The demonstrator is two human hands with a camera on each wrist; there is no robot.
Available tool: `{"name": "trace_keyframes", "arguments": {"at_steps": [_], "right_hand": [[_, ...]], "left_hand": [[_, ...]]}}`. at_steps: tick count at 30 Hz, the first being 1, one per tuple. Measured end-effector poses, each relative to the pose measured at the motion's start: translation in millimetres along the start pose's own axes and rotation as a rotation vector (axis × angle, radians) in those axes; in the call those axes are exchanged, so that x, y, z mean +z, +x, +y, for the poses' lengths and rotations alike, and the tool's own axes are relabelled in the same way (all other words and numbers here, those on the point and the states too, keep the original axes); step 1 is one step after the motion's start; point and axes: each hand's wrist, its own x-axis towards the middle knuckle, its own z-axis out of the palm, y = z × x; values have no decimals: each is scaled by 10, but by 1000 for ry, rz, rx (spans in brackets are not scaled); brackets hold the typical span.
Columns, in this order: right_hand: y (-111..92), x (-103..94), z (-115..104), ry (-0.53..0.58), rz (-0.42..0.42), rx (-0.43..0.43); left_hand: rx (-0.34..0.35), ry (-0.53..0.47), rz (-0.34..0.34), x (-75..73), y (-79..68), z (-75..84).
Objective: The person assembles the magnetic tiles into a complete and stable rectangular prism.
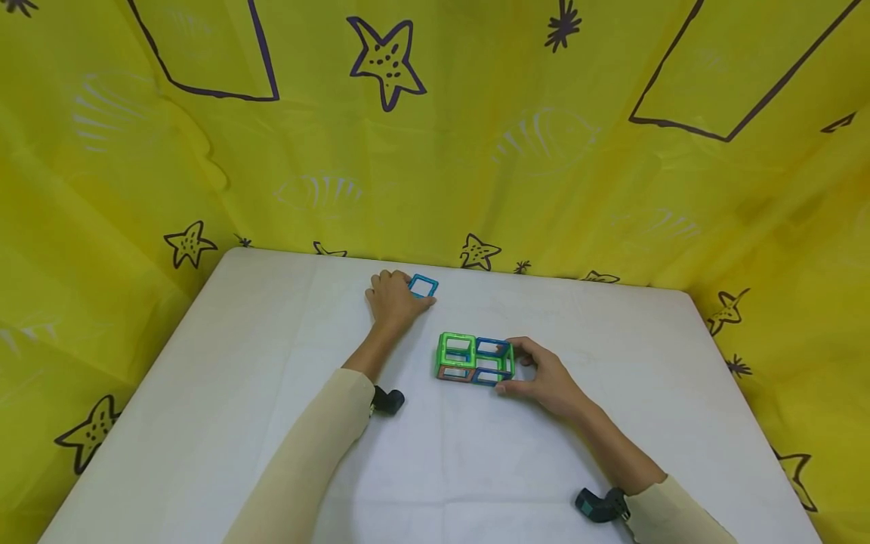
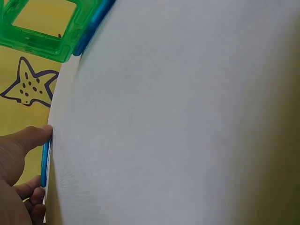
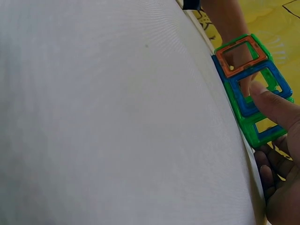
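Toward the far edge of the table, my left hand (image 1: pixel 394 298) holds a blue square magnetic tile (image 1: pixel 434 289). In the left wrist view the thumb is at one end of the blue tile (image 2: pixel 45 164) and the fingertips are at the other; the tile appears edge-on, low on the white surface. Nearer the middle sits a two-cell box of magnetic tiles (image 1: pixel 474 355), with green, blue and orange frames. My right hand (image 1: pixel 547 378) grips its right end. The right wrist view shows the thumb across a blue side frame (image 3: pixel 239 96), with fingers curled at the green end.
A white cloth covers the table (image 1: pixel 238 363). Behind and at both sides hangs a yellow curtain (image 1: pixel 435 151) with starfish drawings. Dark wrist cameras (image 1: pixel 389 401) are strapped at both sleeves.
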Motion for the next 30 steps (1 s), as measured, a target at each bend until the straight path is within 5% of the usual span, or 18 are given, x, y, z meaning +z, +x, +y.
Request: {"name": "trace_keyframes", "arguments": {"at_steps": [11,30], "right_hand": [[1,-1,1,2,-1,-2],[11,-5,-10,11,-4,19]], "left_hand": [[44,-186,4,-33,5,-48],[109,-267,-22,-91,8,-98]]}}
